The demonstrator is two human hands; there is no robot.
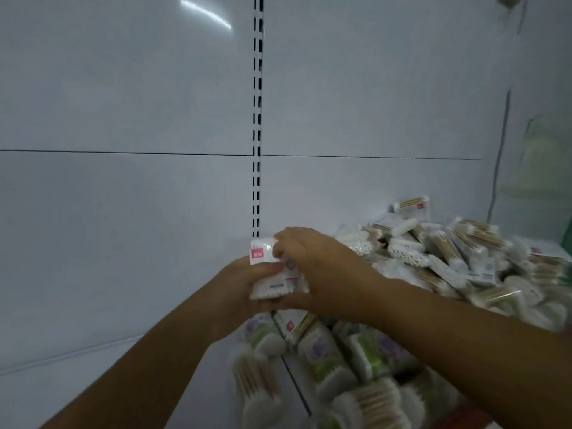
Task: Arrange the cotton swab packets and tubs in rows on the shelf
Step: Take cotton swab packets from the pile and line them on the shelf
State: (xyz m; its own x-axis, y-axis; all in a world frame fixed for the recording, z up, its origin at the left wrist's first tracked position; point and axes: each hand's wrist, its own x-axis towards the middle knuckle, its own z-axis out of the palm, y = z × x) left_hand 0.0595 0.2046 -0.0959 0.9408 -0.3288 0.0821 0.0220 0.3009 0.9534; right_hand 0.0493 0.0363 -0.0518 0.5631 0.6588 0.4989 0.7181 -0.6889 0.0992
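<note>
The small stack of cotton swab packets (272, 275) stands upright above the shelf (46, 388), fingers of the left hand (243, 294) curled round its base, those of the right hand (312, 267) pinching its top, with bare shelf down-left, nearer the left hand, and the loose pile (448, 261) rightward.

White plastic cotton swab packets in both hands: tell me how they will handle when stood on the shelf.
Probably light: the left hand and right hand hold several white plastic cotton swab packets together in the air. Likely slippery and apt to topple: the packets in the loose heap lie at all angles.
</note>
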